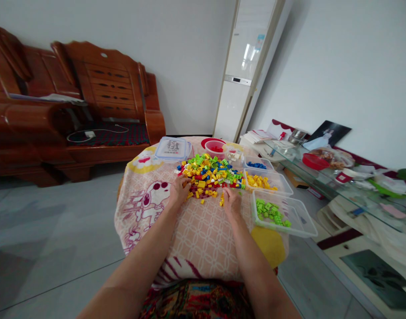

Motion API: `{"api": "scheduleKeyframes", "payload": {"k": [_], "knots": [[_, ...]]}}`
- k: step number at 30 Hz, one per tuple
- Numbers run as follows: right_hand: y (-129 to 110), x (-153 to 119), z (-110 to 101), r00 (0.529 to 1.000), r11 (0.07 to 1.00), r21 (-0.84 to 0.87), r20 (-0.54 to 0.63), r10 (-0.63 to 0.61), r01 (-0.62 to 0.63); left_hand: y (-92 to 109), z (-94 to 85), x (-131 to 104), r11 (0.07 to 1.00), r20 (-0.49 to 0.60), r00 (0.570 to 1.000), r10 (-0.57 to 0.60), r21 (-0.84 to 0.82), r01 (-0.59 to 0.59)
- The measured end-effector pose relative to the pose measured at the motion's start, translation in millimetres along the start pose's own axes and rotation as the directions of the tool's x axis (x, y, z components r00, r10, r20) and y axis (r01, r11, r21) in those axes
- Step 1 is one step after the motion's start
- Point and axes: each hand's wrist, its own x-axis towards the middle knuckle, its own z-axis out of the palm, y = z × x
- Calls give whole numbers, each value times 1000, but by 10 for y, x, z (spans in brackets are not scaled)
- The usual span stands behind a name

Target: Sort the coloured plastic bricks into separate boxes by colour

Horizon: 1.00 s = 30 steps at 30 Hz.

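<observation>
A heap of small plastic building bricks [206, 170] in yellow, green, blue, red and white lies on the round, cloth-covered table [203, 235]. At the heap's left edge is my left hand [179, 191], its fingers curled in among yellow bricks; what they hold, if anything, is hard to see. My right hand [232, 201] is at the near right edge with fingers closed, yellow bricks [222, 199] at its fingertips. Right of the heap stand clear containers of sorted bricks: blue bricks [256, 165], yellow bricks [261, 181] and green bricks [272, 212].
Behind the heap are a round tub [208, 144] with red bricks, some white bricks [234, 156] and a lidded clear box [172, 149]. A cluttered glass-topped stand [342, 195] is at the right. Wooden seating [110, 88] and a tall white appliance [241, 66] stand beyond.
</observation>
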Motion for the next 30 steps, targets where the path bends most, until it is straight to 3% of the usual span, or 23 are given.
{"api": "scheduleKeyframes", "payload": {"k": [13, 26, 30], "knots": [[89, 10, -15, 992, 998, -2, -114, 56, -57, 14, -2, -6, 1000, -6, 1000, 16, -7, -16], [104, 27, -95, 994, 965, -262, 106, 26, 3, -9, 11, 6, 1000, -4, 1000, 21, -21, -21], [71, 28, -135, 996, 955, -298, 88, 15, 12, 3, 4, 2, 1000, 3, 1000, 11, -17, -11]]}}
